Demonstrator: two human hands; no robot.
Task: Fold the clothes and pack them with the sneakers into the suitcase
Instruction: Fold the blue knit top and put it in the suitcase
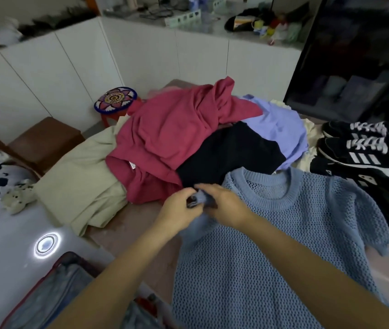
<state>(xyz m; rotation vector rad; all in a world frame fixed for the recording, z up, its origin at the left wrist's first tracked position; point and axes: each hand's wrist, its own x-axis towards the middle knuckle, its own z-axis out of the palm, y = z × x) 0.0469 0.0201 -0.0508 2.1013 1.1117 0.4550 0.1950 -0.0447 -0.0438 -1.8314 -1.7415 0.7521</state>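
Observation:
A blue open-knit sweater lies flat on the table, neck away from me. My left hand and my right hand meet at its left sleeve, and both pinch the bunched sleeve cuff between them. Behind lies a pile of clothes: a red top, a black garment, a lilac shirt and a beige garment. Black sneakers with white laces stand at the right. The open suitcase sits at the lower left with denim inside.
White cabinets run along the back with clutter on top. A patterned round stool and a brown leather seat stand to the left of the table. A dark glass cabinet rises at the right.

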